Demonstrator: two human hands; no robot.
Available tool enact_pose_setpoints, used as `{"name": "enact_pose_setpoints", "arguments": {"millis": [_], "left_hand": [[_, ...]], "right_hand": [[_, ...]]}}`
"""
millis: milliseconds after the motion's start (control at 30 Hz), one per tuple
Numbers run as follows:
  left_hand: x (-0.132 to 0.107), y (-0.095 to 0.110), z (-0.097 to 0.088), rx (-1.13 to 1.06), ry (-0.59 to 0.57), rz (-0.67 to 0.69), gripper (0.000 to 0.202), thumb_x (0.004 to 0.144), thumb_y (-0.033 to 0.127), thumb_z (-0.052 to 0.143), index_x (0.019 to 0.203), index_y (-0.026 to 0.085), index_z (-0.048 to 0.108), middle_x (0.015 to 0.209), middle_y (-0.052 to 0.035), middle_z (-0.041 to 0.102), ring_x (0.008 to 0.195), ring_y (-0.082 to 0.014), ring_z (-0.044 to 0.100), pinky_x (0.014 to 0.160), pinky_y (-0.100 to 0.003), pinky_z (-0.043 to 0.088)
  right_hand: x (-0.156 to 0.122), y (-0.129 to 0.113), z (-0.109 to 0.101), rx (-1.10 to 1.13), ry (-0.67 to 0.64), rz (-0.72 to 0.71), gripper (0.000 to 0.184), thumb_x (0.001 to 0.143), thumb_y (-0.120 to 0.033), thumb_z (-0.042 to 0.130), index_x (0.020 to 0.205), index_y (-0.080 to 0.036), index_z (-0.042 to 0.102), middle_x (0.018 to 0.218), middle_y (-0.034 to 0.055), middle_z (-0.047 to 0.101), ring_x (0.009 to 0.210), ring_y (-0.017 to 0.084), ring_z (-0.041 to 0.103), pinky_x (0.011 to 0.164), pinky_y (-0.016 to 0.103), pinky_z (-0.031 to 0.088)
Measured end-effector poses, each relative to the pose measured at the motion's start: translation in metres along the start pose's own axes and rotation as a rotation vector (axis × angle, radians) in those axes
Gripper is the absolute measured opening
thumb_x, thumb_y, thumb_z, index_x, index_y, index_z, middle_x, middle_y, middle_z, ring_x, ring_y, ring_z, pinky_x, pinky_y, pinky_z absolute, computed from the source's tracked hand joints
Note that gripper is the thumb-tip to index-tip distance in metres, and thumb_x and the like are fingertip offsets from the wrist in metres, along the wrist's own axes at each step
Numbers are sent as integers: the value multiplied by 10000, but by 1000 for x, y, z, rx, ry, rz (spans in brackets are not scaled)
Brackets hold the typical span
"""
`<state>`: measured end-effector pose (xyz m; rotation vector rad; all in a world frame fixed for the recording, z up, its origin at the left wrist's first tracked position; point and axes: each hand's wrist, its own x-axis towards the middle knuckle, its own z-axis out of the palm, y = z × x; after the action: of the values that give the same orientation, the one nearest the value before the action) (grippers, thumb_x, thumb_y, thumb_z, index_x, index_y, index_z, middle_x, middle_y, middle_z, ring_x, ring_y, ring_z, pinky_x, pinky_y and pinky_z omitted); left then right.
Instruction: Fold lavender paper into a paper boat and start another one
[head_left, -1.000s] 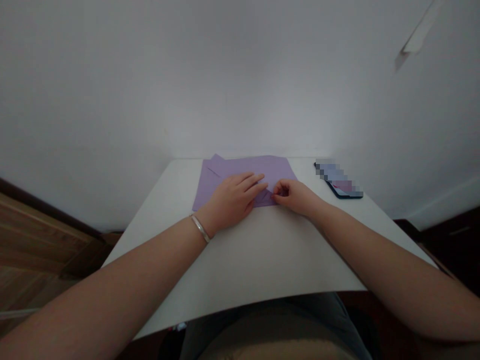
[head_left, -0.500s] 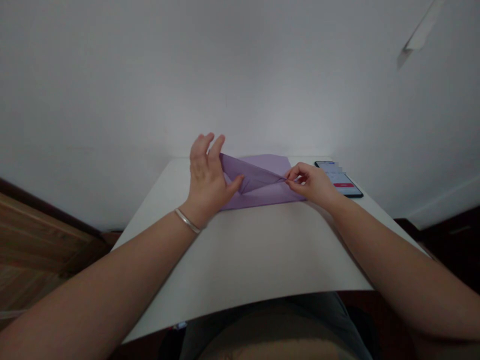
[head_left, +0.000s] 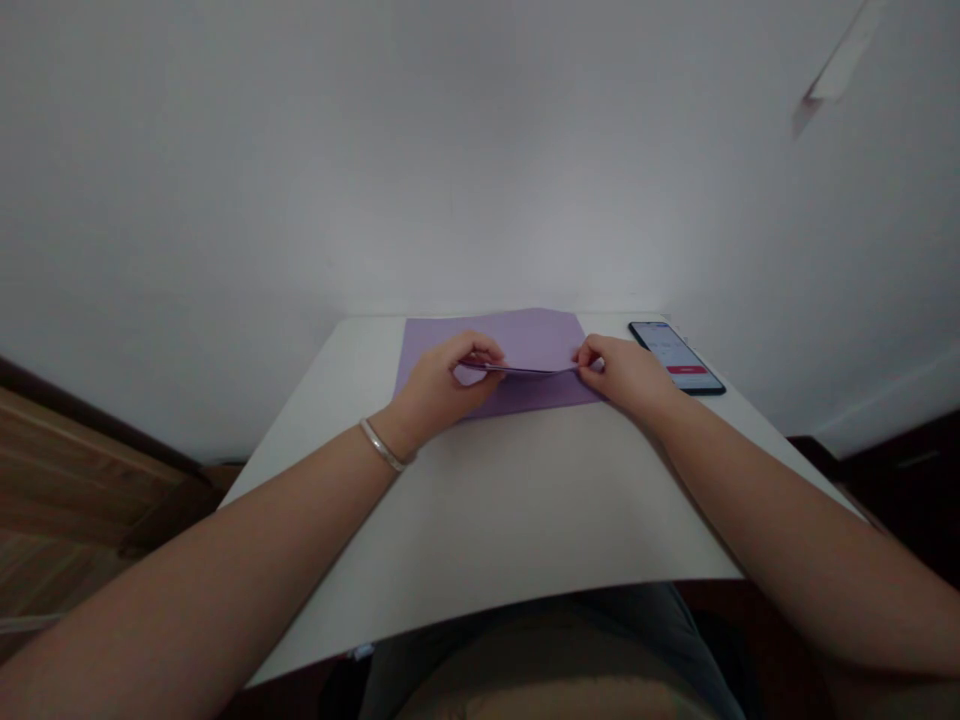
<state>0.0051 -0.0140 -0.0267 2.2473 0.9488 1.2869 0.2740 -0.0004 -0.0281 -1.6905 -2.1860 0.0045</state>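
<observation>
A purple sheet of paper (head_left: 529,338) lies at the far middle of the white table (head_left: 510,500). Its near edge is lifted slightly off the sheets beneath. My left hand (head_left: 444,384), with a silver bracelet on the wrist, pinches that lifted edge at its left end. My right hand (head_left: 624,372) pinches the same edge at its right end. Both hands rest low over the paper, fingers closed on it.
A dark phone (head_left: 676,357) with a lit screen lies at the far right of the table, close to my right hand. A white wall rises right behind the table. Wooden flooring shows at the left.
My left hand came down from the raised fold and now pinches the paper's near edge. The flap that stood up half a second ago has been laid nearly flat.
</observation>
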Motion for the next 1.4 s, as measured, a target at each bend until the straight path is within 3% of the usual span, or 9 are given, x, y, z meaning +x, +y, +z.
{"name": "enact_pose_setpoints", "arguments": {"millis": [133, 233, 333, 533, 767, 900, 1100, 1400], "left_hand": [[1, 6, -2, -107, -165, 71, 115, 822, 234, 599, 901, 151, 614, 953, -89, 693, 931, -176, 660, 890, -354, 528], [3, 6, -7, -66, -432, 226, 294, 804, 270, 628, 1079, 166, 628, 1140, -129, 671, 1091, -229, 616, 982, -404, 467], [5, 6, -10, 77, -572, 295, 426, 783, 241, 647, 1203, 203, 589, 1264, -120, 619, 1187, -250, 563, 1026, -424, 426], [4, 10, -6, 534, -627, 453, 362, 858, 87, 505, 1182, 206, 612, 1220, -71, 651, 1076, -190, 605, 940, -357, 479], [4, 26, -4, 891, -663, 574, 171, 891, 133, 486, 949, 152, 646, 927, -97, 692, 849, -221, 605, 637, -320, 471], [5, 31, -2, 935, -612, 603, 170, 897, 133, 463, 939, 120, 628, 1017, -145, 667, 1029, -275, 570, 719, -356, 480], [4, 29, 2, 925, -697, 398, 184, 895, 99, 425, 939, 111, 603, 919, -128, 673, 815, -242, 641, 679, -360, 512], [5, 21, -1, 844, -709, 368, 245, 884, 189, 487, 1067, 94, 620, 1113, -146, 673, 973, -232, 661, 863, -356, 522]], "right_hand": [[-1, -9, -4, -102, 34, -42, 89, 798, -245, 555, 791, -220, 640, 903, 54, 663, 834, 191, 586, 657, 276, 396], [0, -12, -5, -108, 2, -40, 111, 807, -235, 546, 811, -218, 656, 830, 49, 655, 785, 182, 577, 672, 282, 401], [1, -13, -5, -74, -39, -90, 168, 832, -259, 541, 893, -230, 694, 845, 50, 679, 834, 195, 582, 730, 297, 422], [3, -12, -2, -27, -76, -210, 211, 856, -283, 529, 932, -208, 712, 932, 59, 709, 876, 203, 584, 812, 322, 443], [4, -14, -3, -21, -74, -238, 209, 854, -278, 529, 927, -196, 707, 946, 66, 705, 900, 206, 589, 852, 338, 448], [4, -16, -5, -10, -71, -245, 200, 847, -271, 538, 936, -197, 701, 976, 66, 698, 932, 208, 587, 876, 343, 448], [4, -17, -7, -24, -78, -248, 195, 843, -272, 546, 947, -200, 695, 989, 66, 693, 951, 212, 585, 890, 347, 446], [2, -13, -3, -45, -59, -256, 187, 843, -287, 565, 935, -195, 700, 972, 76, 692, 931, 225, 592, 871, 351, 462]]}}
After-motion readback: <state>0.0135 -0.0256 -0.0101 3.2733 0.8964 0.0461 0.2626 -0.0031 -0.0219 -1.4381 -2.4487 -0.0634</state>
